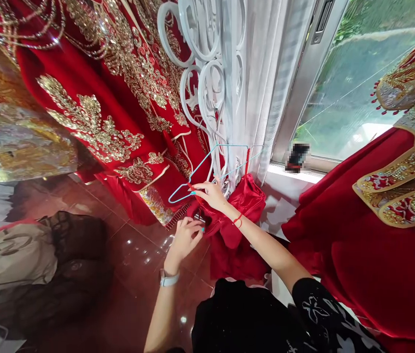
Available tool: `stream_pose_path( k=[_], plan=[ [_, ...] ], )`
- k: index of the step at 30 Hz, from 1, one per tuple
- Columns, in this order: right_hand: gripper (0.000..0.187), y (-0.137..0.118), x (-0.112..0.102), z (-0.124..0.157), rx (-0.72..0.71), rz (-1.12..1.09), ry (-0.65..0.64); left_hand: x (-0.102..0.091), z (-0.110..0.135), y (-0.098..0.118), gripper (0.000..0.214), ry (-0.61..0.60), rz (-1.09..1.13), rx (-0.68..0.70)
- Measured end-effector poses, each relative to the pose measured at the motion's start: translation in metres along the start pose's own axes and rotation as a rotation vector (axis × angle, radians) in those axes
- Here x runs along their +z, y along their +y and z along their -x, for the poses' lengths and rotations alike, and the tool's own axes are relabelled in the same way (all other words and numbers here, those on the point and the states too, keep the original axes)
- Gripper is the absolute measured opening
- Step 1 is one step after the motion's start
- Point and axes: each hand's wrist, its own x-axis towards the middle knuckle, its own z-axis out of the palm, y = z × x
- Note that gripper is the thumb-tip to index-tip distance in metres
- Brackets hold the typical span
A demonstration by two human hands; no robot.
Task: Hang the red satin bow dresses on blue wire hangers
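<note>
My right hand (213,194) is pinched on the lower corner of a light blue wire hanger (207,169) that hangs by the white ornate metal rack (207,88). A plain red satin garment (242,215) is bunched on the hanger and trails down to the floor. My left hand (187,236) is curled, its fingers gripping a fold of that red cloth just below the right hand. A pale watch sits on my left wrist and a red string on my right wrist.
Red gowns with gold embroidery (112,98) hang at the left and another red gown (384,211) at the right. A white sheer curtain (266,73) and a window (347,83) lie behind. A dark bag (71,264) lies on the brown tiled floor.
</note>
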Motion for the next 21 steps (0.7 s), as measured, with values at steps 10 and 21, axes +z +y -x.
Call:
stream_pose_path(
  k=[10,21],
  plan=[
    [0.021,0.001,-0.002,0.015,0.025,0.077,0.073,-0.04,-0.008,-0.021,0.007,0.289,0.237,-0.032],
    [0.022,-0.008,-0.005,0.018,0.072,0.141,0.053,-0.084,-0.041,-0.021,0.016,0.71,0.192,-0.171]
  ],
)
